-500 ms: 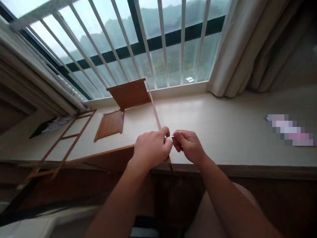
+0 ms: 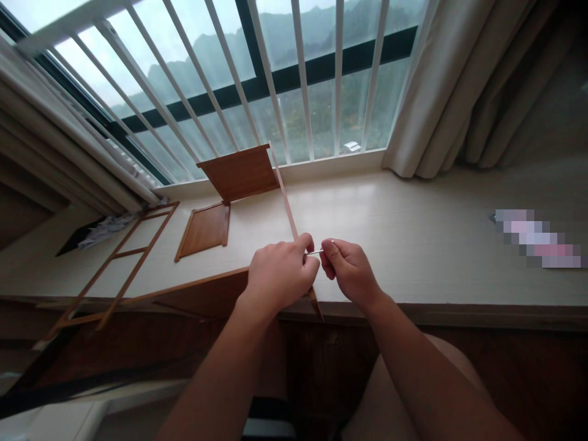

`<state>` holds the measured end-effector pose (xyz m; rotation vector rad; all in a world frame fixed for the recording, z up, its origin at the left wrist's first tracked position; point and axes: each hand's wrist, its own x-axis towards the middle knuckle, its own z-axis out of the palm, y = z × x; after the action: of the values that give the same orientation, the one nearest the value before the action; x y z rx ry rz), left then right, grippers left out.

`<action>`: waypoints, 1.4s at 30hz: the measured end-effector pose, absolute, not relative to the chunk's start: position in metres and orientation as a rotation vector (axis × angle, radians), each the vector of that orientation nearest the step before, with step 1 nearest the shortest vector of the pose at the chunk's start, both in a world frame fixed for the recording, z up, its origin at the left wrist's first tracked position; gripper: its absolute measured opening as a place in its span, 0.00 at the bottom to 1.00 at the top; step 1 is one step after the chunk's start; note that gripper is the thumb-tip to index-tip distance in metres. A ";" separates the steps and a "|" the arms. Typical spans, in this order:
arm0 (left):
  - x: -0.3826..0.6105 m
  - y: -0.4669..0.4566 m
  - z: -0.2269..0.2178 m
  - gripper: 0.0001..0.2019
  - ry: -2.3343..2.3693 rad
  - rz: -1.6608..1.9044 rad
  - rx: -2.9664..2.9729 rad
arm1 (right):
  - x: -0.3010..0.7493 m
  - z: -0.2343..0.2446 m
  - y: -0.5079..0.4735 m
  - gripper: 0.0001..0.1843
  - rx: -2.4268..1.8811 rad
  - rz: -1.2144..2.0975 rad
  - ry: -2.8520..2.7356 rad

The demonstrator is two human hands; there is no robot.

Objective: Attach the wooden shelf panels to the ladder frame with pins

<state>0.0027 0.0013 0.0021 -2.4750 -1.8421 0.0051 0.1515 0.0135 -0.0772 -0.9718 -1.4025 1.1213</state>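
My left hand (image 2: 281, 269) is wrapped round the edge of a partly joined wooden furniture frame (image 2: 286, 205), its thumb and forefinger at the front of the narrow upright strip. Beside it my right hand (image 2: 351, 269) pinches a thin metal rod that looks like a hex key (image 2: 316, 252). The rod's tip reaches the edge between my left finger and thumb; its exact contact is hidden. The frame carries a brown back panel (image 2: 241, 173) near the window and a front panel (image 2: 206, 293) along the sill's edge.
A small wooden panel (image 2: 203, 231) lies on the white sill (image 2: 413, 245). At left, a ladder-like wooden frame (image 2: 131, 252) leans over the sill's edge. Window bars (image 2: 301, 79) stand behind, with curtains (image 2: 436, 86) on either side. A blurred pinkish item (image 2: 537, 239) lies far right.
Almost nothing differs. Both hands keep their hold, with the rod still at the frame's edge; the view has shifted very slightly.
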 end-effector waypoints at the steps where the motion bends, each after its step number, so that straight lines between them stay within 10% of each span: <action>1: 0.003 0.001 0.002 0.12 -1.844 0.008 -2.472 | 0.152 -0.077 0.013 0.28 -0.977 1.089 -1.390; 42: 0.003 0.000 0.002 0.15 -1.911 0.037 -2.471 | 0.146 -0.080 0.021 0.30 -0.934 1.427 -1.238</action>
<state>0.0033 -0.0003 0.0025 -2.4709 -1.9112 0.0367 0.1465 0.0206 -0.0799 -0.9337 -1.2383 1.4272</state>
